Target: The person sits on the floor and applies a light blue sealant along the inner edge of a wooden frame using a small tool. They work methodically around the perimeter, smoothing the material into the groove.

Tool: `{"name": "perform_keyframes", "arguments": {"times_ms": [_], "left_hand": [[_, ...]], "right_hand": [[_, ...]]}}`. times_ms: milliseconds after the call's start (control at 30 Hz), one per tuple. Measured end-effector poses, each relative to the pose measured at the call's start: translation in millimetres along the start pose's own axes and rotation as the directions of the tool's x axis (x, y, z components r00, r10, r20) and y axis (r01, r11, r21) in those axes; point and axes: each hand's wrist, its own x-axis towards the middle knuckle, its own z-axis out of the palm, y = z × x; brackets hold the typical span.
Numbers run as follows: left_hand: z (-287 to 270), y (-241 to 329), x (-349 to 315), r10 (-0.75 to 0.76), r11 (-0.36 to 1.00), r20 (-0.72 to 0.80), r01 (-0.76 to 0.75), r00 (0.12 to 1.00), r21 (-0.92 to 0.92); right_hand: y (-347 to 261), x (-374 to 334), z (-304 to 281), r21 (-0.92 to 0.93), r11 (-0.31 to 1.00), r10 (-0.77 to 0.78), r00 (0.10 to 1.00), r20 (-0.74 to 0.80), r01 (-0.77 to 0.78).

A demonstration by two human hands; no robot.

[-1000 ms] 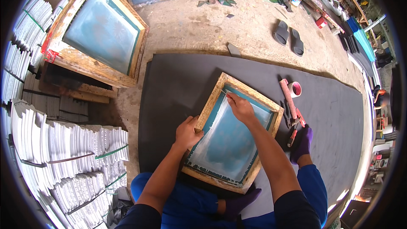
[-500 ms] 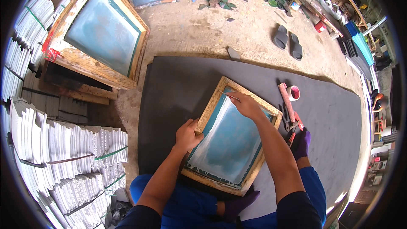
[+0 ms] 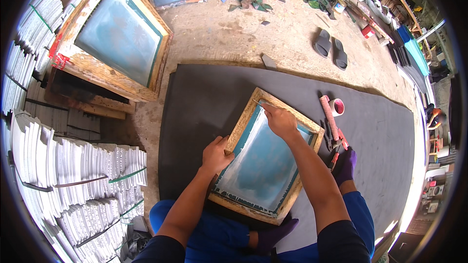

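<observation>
Since the earlier pictures the right hand (image 3: 280,121) has slid up the mesh toward the far corner of the frame, while the left hand (image 3: 217,154) has kept its grip on the left rail. Right hand is closed around a thin, pale, stick-like tool (image 3: 258,102) whose tip pokes out at ten o'clock and meets the inner corner of the frame; what the tool is cannot be told. Left hand is curled over the frame's left edge, thumb on top, fingers wrapped round the wood.

Both rest on the rectangular wooden-framed printing screen with teal mesh (image 3: 263,163), which lies flat and turned at an angle on the dark grey mat (image 3: 204,102), its near edge against the person's blue-clad legs.

At three o'clock from the right hand, on the mat, lie a pink cylindrical stick (image 3: 327,112), a small roll of pink tape (image 3: 337,106) touching it, and some red-handled tools (image 3: 337,143) beside a purple-socked foot (image 3: 345,165).

At twelve to one o'clock a pair of dark sandals (image 3: 330,48) sits on the concrete floor. At ten o'clock a larger wooden-framed screen (image 3: 119,34) leans on timber. At eight o'clock, stacks of white sheets bound with straps (image 3: 73,180) fill the left side.
</observation>
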Motion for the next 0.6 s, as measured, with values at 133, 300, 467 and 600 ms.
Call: {"name": "perform_keyframes", "arguments": {"times_ms": [133,300,467,600], "left_hand": [[-2,2,1,-0.002,1.0,0.012,0.002,1.0,-0.001],[1,-1,1,0.014,1.0,0.002,-0.014,1.0,0.005],[1,-4,1,0.042,0.999,-0.004,-0.042,0.999,0.024],[1,-6,1,0.029,0.999,0.031,-0.03,0.999,0.029]], "right_hand": [[-3,-3,-5,0.015,1.0,0.023,0.999,0.023,-0.024],[-17,0,-22,-0.079,0.997,0.028,0.996,0.085,-0.022],[-56,15,-45,-0.299,0.954,0.086,0.958,0.273,0.0],[-39,16,-26,-0.141,0.987,0.104,0.977,0.184,-0.078]]}}
